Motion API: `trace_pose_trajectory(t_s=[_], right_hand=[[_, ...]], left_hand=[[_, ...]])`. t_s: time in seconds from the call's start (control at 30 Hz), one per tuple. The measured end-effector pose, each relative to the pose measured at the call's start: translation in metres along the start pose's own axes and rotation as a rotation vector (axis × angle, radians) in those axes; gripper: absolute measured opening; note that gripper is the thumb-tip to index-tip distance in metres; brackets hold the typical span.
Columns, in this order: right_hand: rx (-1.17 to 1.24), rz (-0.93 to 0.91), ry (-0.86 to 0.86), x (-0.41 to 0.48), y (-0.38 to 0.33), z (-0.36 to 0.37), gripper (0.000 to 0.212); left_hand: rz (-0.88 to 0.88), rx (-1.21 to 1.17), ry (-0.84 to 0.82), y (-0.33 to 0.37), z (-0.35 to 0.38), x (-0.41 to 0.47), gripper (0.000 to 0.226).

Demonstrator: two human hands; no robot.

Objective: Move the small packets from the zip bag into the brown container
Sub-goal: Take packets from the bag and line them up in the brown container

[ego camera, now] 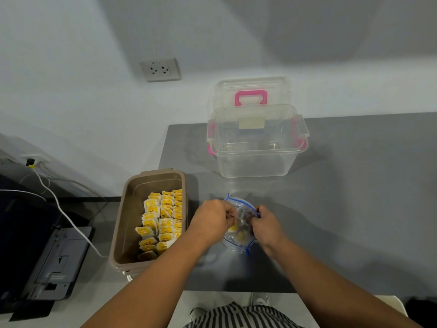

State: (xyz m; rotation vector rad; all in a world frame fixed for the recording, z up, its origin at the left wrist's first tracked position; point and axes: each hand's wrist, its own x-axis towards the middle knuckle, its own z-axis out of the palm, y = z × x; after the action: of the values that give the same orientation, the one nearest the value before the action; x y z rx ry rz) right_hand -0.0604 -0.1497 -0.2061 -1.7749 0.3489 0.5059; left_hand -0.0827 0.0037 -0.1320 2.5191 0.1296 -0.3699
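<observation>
A clear zip bag [239, 237] with a blue seal lies on the grey table, a few yellow-and-white packets showing inside. My left hand [214, 221] grips the bag's left side at the opening, fingers curled. On the opposite side, my right hand [266, 227] pinches the blue rim. Left of the bag stands the brown container [123, 233], open, its right half filled with rows of several yellow-and-white packets [163, 223].
A clear plastic box [256, 147] with pink latches stands behind the bag, its lid with a pink handle [251, 97] propped against the wall. A white cable [63, 214] and a dark device [54, 263] sit on the lower surface at left. Grey table [354, 197] extends right.
</observation>
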Motion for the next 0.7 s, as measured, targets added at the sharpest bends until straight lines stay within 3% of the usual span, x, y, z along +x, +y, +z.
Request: trace_pose_trajectory(t_s=[0.3, 0.7], right_hand=[[0.059, 0.005, 0.009, 0.002, -0.004, 0.010, 0.010], [0.116, 0.054, -0.022, 0.006, -0.011, 0.019, 0.009]], left_hand=[[0.075, 0.121, 0.106, -0.002, -0.023, 0.002, 0.022], [0.083, -0.064, 0.175, -0.013, -0.079, -0.014, 0.009]])
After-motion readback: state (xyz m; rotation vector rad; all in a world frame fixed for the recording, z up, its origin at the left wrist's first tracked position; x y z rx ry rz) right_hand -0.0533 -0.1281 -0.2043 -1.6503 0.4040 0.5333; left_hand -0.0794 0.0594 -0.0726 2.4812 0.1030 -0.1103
